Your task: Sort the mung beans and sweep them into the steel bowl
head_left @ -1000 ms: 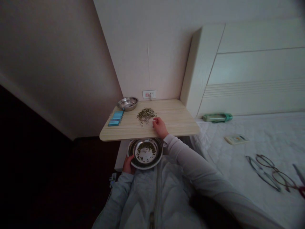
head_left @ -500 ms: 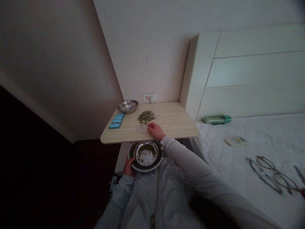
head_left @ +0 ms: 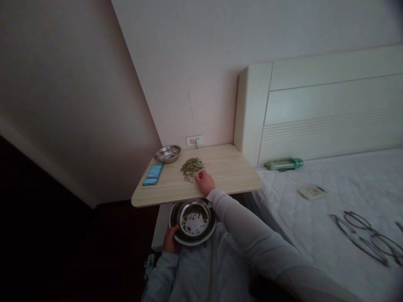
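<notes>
My left hand (head_left: 171, 240) is closed on the left rim of a wide metal bowl (head_left: 210, 230), held below the table's front edge. A smaller steel bowl (head_left: 194, 225) sits inside it, with small green beans or seeds (head_left: 201, 211) scattered over its bottom and side. My right hand (head_left: 205, 182) is at the near edge of a loose pile of green beans or seeds (head_left: 191, 166) on the wooden table (head_left: 234, 172). Its fingers are pinched on a small see-through piece (head_left: 189, 178) that looks like clear plastic; its exact kind is unclear.
Another steel bowl (head_left: 168, 154) stands at the table's back left, beside a blurred-out blue item (head_left: 153, 174). A wall socket (head_left: 194, 141) is behind. On the bed at right lie a green-capped bottle (head_left: 284, 164), a pale flat device (head_left: 313, 192) and eyeglasses (head_left: 359, 220).
The view has tilted up slightly, so everything sits lower in it. My right hand and the clear piece are closer against the pile's near edge. My left hand keeps its hold on the bowl.
</notes>
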`<control>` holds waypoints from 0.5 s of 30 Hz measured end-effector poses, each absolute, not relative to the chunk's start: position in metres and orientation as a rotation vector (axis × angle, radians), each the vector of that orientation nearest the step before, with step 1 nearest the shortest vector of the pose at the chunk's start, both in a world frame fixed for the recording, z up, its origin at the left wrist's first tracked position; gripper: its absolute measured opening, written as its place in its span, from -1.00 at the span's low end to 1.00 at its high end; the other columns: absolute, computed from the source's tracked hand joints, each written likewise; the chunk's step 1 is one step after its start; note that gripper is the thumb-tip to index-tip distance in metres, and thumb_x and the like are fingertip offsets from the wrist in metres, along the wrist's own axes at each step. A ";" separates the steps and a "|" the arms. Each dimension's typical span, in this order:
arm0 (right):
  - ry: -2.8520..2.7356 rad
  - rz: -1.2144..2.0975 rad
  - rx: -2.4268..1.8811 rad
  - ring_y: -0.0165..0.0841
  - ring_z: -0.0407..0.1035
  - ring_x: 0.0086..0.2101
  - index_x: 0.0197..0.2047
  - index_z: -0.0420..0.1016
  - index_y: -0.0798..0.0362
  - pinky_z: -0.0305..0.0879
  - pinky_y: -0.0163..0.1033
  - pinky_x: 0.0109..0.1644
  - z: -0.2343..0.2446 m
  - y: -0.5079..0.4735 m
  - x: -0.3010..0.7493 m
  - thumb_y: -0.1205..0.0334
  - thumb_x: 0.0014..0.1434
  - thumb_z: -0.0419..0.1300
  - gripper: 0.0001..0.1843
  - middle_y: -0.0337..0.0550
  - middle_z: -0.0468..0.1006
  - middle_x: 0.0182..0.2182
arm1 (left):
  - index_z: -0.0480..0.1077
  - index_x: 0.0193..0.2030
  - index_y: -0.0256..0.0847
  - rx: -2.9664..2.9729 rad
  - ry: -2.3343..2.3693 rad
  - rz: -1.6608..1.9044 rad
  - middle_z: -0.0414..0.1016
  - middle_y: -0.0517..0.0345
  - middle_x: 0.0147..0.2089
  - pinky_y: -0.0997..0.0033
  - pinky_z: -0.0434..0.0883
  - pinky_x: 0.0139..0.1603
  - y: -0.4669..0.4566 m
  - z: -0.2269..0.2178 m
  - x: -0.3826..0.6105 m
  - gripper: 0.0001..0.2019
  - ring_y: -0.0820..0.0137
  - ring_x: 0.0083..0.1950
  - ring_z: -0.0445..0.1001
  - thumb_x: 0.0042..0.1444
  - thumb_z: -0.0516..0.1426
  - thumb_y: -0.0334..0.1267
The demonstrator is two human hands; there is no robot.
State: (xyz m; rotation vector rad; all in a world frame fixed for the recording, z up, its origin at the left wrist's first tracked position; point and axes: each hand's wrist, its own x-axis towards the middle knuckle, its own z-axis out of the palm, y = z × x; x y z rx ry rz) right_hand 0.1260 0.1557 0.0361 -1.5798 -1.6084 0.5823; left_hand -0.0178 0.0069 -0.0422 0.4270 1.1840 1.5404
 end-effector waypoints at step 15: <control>-1.518 0.549 -1.585 -0.41 0.25 -0.45 -0.38 0.27 0.08 0.14 -0.32 -0.35 0.035 0.159 0.132 0.32 -0.07 -0.02 -0.87 -0.20 0.38 -0.51 | 0.36 -0.63 -0.16 0.405 1.179 1.638 0.40 0.17 -0.59 0.35 0.33 -0.25 0.001 -0.017 -0.004 -0.97 0.31 -0.32 0.41 -0.31 0.12 -0.37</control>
